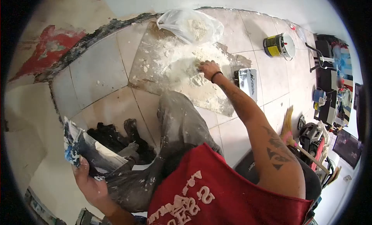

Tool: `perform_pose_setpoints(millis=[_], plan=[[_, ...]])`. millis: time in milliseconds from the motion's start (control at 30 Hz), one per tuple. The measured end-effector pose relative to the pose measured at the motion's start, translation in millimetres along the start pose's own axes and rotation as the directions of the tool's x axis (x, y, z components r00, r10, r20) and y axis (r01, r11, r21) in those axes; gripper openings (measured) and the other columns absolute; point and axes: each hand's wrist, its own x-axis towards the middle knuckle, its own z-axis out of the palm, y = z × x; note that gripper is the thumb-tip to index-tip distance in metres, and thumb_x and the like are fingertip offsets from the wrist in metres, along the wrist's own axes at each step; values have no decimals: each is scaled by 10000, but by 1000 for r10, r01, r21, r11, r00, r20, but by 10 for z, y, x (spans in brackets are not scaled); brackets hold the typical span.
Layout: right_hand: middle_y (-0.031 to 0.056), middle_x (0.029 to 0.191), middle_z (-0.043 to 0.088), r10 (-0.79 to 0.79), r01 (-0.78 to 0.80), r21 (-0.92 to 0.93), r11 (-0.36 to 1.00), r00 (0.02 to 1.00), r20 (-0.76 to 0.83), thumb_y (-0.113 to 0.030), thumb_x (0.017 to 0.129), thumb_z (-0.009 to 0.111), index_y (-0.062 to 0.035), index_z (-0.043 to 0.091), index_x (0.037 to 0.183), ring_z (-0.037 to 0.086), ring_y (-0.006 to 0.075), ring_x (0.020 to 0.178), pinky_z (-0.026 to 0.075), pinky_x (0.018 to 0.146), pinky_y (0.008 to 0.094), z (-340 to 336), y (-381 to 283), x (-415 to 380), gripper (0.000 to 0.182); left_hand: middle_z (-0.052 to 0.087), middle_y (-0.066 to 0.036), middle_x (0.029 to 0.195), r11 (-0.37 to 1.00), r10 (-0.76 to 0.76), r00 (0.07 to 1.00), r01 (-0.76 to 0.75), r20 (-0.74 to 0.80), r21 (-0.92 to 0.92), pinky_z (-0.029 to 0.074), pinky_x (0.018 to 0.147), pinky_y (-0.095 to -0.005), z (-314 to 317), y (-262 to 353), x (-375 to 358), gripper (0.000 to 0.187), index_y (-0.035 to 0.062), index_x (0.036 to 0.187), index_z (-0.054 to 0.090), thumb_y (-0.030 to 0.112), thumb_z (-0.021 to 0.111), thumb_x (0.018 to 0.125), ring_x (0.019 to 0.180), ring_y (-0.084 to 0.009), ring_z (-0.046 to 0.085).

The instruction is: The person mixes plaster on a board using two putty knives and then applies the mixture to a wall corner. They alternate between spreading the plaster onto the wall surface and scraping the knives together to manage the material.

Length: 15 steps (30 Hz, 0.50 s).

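Observation:
My left hand (90,182), at the lower left, grips the edge of a dark, plaster-smeared, trough-like pan (101,152) with blue stains; the pan is tilted. My right hand (209,68) reaches forward into a heap of pale powder (186,70), fingers closed and pointing down. Something small and greenish shows at its fingertips, but I cannot make out what it is. The powder lies on a flat, dusty board (141,75) on the floor. Behind the heap sits a clear plastic bag (174,21) with more powder in it.
Right of the board lies a white-and-black tray (248,83). A black-and-yellow bucket (274,46) stands farther back. At the right are a broom (287,126), a machine (311,136) and a cluttered shelf (341,89). The wall (73,15) has a rough, broken lower edge.

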Motion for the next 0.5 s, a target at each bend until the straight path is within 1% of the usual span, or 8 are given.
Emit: perform_pose_setpoints(millis=[100, 200, 233, 267, 333, 367, 433, 500], plan=[[29, 1053, 608, -40, 48, -71, 996, 994, 103, -40, 736, 524, -162, 645, 957, 562, 226, 988, 450, 833, 404, 46, 97, -80, 279, 564, -108, 1068, 996, 80, 995, -77, 62, -41, 440, 903, -379, 5, -39, -42, 315, -4, 1148, 479, 60, 547, 848, 999, -215, 547], [48, 971, 643, -50, 47, 47, 998, 996, 78, -43, 715, 530, -163, 661, 916, 592, 234, 942, 475, 793, 383, 38, 312, 94, 267, 560, -103, 1073, 998, 54, 998, -55, -21, -27, 434, 900, -360, 20, -27, -49, 311, -9, 1146, 483, 67, 551, 853, 995, -208, 545], [56, 918, 659, -27, 26, 37, 999, 998, 50, -42, 700, 535, -164, 670, 888, 609, 245, 905, 485, 778, 369, -48, 330, 148, 261, 559, -102, 1075, 998, 48, 998, -49, -27, -26, 431, 899, -355, 7, -33, -36, 310, -9, 1146, 485, 69, 551, 854, 996, -206, 543], [61, 960, 653, 29, -31, 102, 994, 999, 29, -41, 711, 525, -163, 666, 900, 606, 249, 920, 485, 777, 377, -145, 370, 190, 265, 558, -102, 1077, 999, 41, 999, -42, -28, -23, 429, 898, -351, -8, -33, -15, 308, -9, 1145, 487, 71, 551, 855, 997, -204, 541], [67, 954, 650, -5, 6, 68, 998, 1000, -28, -46, 728, 525, -158, 662, 902, 605, 256, 918, 488, 769, 383, -297, 454, 319, 248, 557, -102, 1082, 999, 43, 999, -43, -31, -14, 427, 897, -347, -57, -37, 39, 304, -10, 1144, 490, 74, 549, 858, 998, -203, 540], [70, 949, 649, 3, -2, 50, 999, 1000, -20, -47, 731, 530, -154, 658, 903, 604, 260, 917, 490, 764, 387, -357, 465, 396, 240, 557, -103, 1085, 999, 48, 998, -48, -36, -9, 427, 897, -347, -121, -61, 59, 300, -10, 1143, 491, 75, 546, 860, 998, -205, 541], [75, 925, 646, 8, -8, 1, 1000, 1000, -4, -37, 730, 545, -147, 647, 917, 602, 276, 908, 494, 745, 394, -399, 425, 503, 240, 557, -105, 1088, 998, 58, 998, -57, -35, 14, 428, 898, -350, -15, -40, 71, 296, -13, 1142, 491, 68, 539, 861, 998, -208, 542], [70, 919, 641, 39, -37, 37, 999, 998, -50, -40, 742, 535, -146, 643, 916, 596, 272, 908, 493, 741, 393, -283, 334, 551, 231, 558, -105, 1090, 996, 71, 997, -69, -33, 57, 429, 899, -355, 101, 1, 42, 295, -18, 1142, 490, 54, 533, 859, 997, -209, 543]])
